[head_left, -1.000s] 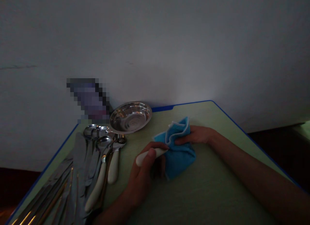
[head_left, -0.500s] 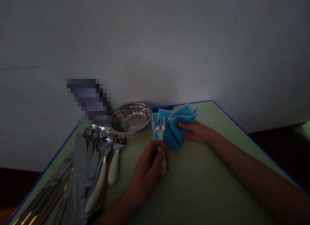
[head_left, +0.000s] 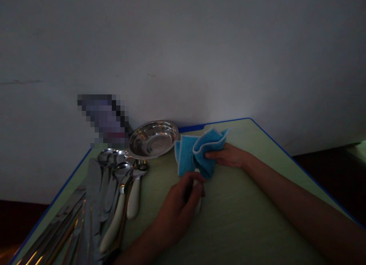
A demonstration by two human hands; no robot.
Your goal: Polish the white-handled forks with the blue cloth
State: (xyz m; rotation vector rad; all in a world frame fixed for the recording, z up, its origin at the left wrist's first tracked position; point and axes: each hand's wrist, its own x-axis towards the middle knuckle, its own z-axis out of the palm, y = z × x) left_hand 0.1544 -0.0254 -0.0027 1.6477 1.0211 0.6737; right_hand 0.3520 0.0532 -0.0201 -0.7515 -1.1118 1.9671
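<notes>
Left hand [head_left: 183, 198] angles forward, grip closed round the fork [head_left: 197, 206]; right hand [head_left: 228, 155] reaches inward, pinching the blue cloth [head_left: 189, 152].

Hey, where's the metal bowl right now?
In the head view, the metal bowl sits left of centre at the table's far side, between the pixelated object and the blue cloth.

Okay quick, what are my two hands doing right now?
Left hand: closed on a white-handled utensil, its head hidden by the cloth.
Right hand: closed on the blue cloth.
</notes>
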